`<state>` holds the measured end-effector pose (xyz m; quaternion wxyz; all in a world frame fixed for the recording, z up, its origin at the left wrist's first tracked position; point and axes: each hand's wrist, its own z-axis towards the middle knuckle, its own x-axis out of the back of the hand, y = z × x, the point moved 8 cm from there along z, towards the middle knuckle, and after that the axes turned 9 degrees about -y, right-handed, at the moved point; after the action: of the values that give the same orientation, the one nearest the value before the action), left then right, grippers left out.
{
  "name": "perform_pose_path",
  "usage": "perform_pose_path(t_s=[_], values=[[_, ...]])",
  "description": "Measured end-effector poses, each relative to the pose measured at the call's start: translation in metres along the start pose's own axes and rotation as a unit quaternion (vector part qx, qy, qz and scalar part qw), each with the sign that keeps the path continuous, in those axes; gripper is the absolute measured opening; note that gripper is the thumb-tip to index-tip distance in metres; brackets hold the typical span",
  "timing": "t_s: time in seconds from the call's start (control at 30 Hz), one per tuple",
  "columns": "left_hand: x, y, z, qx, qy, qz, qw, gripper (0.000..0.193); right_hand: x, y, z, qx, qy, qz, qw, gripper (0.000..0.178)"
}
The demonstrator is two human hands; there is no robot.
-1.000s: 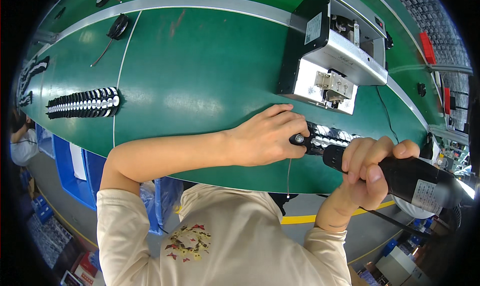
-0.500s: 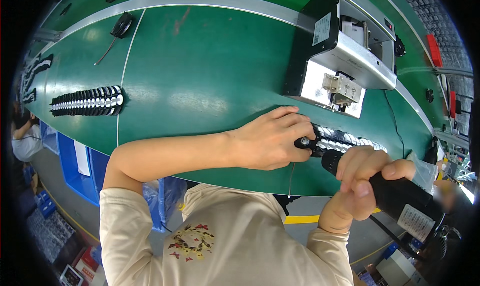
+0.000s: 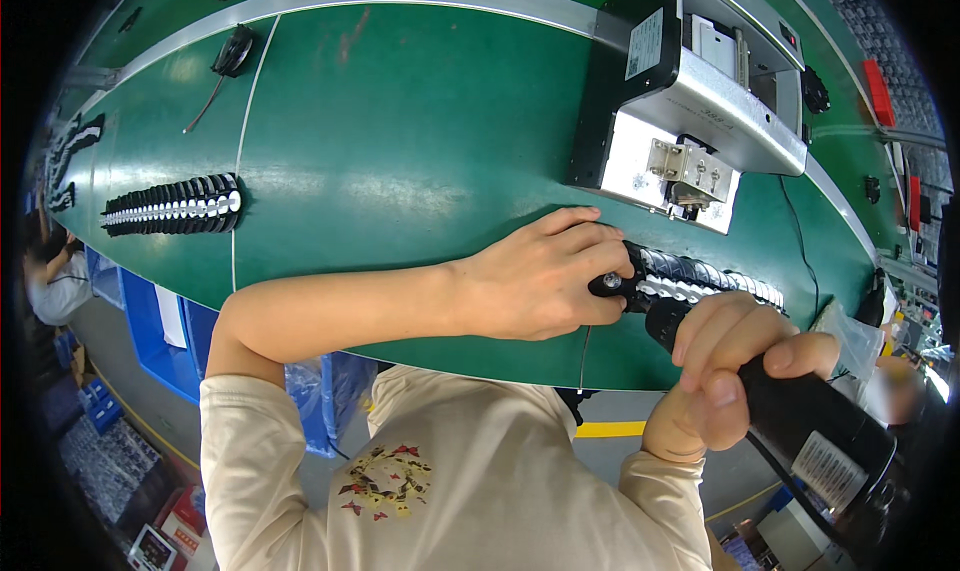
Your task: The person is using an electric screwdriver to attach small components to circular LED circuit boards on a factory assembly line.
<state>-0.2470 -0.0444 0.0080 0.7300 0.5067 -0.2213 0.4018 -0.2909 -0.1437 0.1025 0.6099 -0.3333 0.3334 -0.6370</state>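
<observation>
My right hand (image 3: 735, 366) is wrapped round a black corded electric screwdriver (image 3: 815, 411), whose tip end points left toward my other hand. My left hand (image 3: 550, 276) has its fingers curled over a small black part (image 3: 612, 283) with a shiny round screw-like spot on it. That part sits at the left end of a row of black parts with silvery-white faces (image 3: 700, 271), lying across the bench to the right. My fingers hide much of the held part, and my right hand covers some of the row. Whether the screwdriver's bit touches anything, I cannot tell.
A black and silver bench machine (image 3: 690, 111) stands just beyond my hands. Another row of black and white parts (image 3: 175, 206) lies at the left of the green bench (image 3: 400, 121), with a round black wired part (image 3: 233, 51) behind it. Blue bins (image 3: 165, 341) stand below the left edge.
The view has shifted slightly. My left hand keeps its hold on the black part, and my right hand still grips the screwdriver, its rear end a little lower.
</observation>
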Motion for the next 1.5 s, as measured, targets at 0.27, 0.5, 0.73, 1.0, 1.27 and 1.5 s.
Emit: perform_pose_path(t_s=[0.27,0.5,0.73,1.0,1.27,1.5], values=[[0.001,0.002,0.004,0.006,-0.055,-0.043,0.998,0.021,-0.006,-0.004,-0.006,-0.015,-0.048,-0.020,0.999,0.036],[0.002,-0.004,0.000,0.039,-0.036,-0.074,0.996,0.026,0.001,0.004,-0.014,-0.057,0.064,0.055,0.995,0.037],[0.024,-0.005,0.000,0.027,-0.027,-0.113,0.993,0.039,0.042,-0.052,0.011,0.136,0.058,0.097,0.984,0.042],[0.097,-0.057,-0.017,0.121,-0.141,0.011,0.983,0.048,0.060,-0.032,0.007,0.109,0.066,0.075,0.989,0.040],[0.271,-0.216,-0.093,0.397,0.183,0.297,0.849,0.056,0.057,-0.027,0.006,0.110,0.078,0.035,0.990,0.039],[0.297,-0.296,-0.137,0.521,0.069,0.278,0.804,0.073,0.055,-0.017,0.001,0.077,0.110,0.059,0.989,0.041]])
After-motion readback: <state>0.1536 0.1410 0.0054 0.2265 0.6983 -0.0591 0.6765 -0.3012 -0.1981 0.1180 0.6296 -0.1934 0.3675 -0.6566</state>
